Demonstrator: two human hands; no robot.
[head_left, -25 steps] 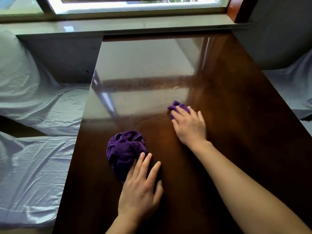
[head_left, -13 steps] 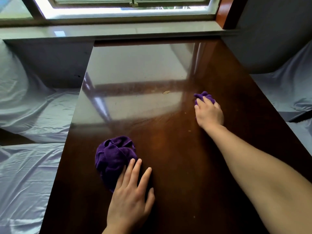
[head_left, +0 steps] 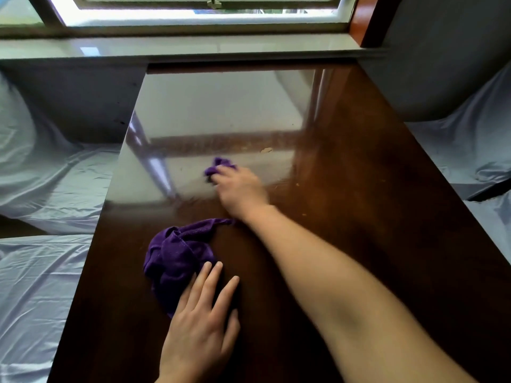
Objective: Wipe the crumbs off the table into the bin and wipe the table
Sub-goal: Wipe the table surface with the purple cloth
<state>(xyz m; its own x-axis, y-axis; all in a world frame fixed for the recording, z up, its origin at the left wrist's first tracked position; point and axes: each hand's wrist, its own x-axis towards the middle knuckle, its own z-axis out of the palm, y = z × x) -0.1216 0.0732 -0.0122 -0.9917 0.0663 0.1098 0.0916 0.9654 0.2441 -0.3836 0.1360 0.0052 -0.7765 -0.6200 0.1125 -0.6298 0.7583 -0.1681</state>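
A glossy dark wooden table [head_left: 373, 217] fills the view. My right hand [head_left: 240, 190] is closed around a purple cloth [head_left: 219, 165] near the table's middle, pressing it to the surface. A purple strip trails from under that wrist to a bunched purple cloth [head_left: 177, 258] at the near left, so the two may be one cloth. My left hand [head_left: 203, 324] lies flat with fingers spread, fingertips on the bunch's near edge. A pale crumb [head_left: 266, 150] lies beyond the right hand, and smaller crumbs [head_left: 297, 184] are scattered to its right. No bin is in view.
The table's far end meets a window sill [head_left: 193, 48] under a bright window. Seats draped in pale blue sheets flank the table on the left [head_left: 41, 189] and right [head_left: 470, 150]. The table's left edge runs close to the bunched cloth.
My right hand has swept its cloth from the right of the table leftward to the middle. The left hand has stayed on the bunched cloth.
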